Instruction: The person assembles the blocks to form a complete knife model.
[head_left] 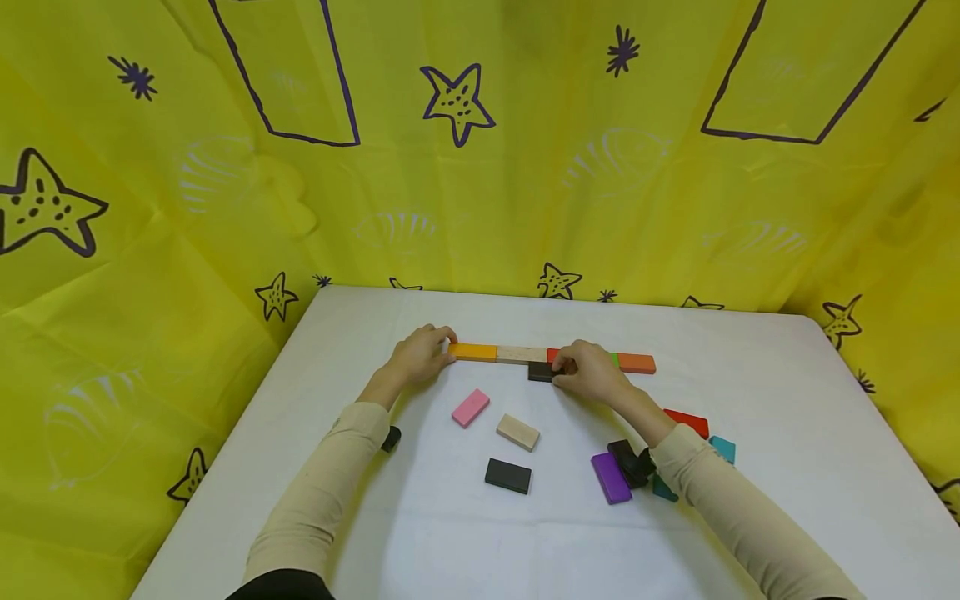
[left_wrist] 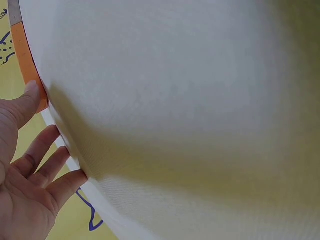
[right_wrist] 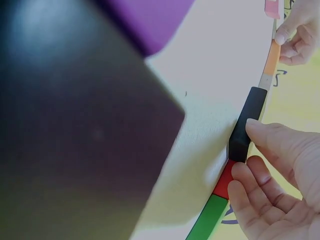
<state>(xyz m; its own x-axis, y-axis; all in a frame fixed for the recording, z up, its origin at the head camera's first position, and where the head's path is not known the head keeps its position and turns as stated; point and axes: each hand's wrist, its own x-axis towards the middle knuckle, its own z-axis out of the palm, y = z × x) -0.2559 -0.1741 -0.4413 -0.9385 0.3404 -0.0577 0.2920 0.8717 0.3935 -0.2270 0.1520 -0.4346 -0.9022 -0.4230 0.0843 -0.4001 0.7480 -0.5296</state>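
A row of flat blocks crosses the far part of the table in the head view. From the left it shows an orange block (head_left: pixel 474 352), a pale wood block (head_left: pixel 521 355), a red block (head_left: pixel 553 354), a sliver of green and a reddish-orange block (head_left: pixel 636 363). My left hand (head_left: pixel 422 353) holds the orange block's left end, thumb (left_wrist: pixel 32 92) on it; the index finger is hidden in the left wrist view. A black block (right_wrist: pixel 248 122) is pinched by my right hand (right_wrist: pixel 282 175), at the near side of the row. The right hand covers part of the row.
Nearer lie a pink block (head_left: pixel 471 408), a pale wood block (head_left: pixel 518 432) and a black block (head_left: pixel 508 476). Beside the right forearm are a purple block (head_left: pixel 611 478), dark blocks (head_left: pixel 628 462), a red block (head_left: pixel 687 422) and teal pieces (head_left: pixel 723 448). A dark piece (head_left: pixel 392 438) sits by the left sleeve.
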